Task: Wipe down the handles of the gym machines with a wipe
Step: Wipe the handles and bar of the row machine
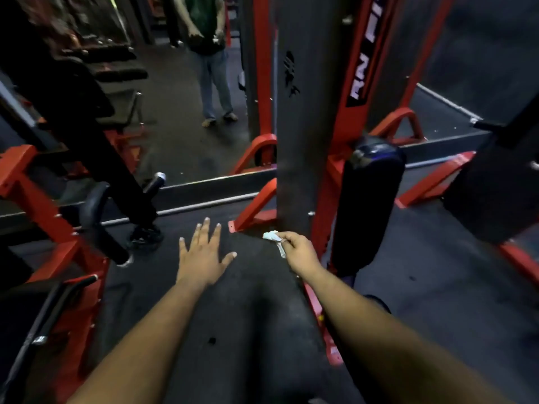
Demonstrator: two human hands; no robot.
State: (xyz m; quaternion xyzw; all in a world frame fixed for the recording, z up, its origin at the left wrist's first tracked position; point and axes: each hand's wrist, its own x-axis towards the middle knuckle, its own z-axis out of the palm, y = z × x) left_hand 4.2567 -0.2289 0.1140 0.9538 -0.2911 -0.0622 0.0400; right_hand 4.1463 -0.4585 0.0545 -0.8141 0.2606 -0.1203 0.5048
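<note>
Wipe (271, 236) pinched in right hand (300, 252).

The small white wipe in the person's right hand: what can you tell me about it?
The small white crumpled wipe looks like thin paper or cloth, bunched into a wad with a strip trailing down. The right hand pinches it between thumb and fingertips, and the wad pokes out to the left of the fingers. It hangs in the air above the dark rubber floor, near the base of a grey machine column, touching only the hand.
</note>
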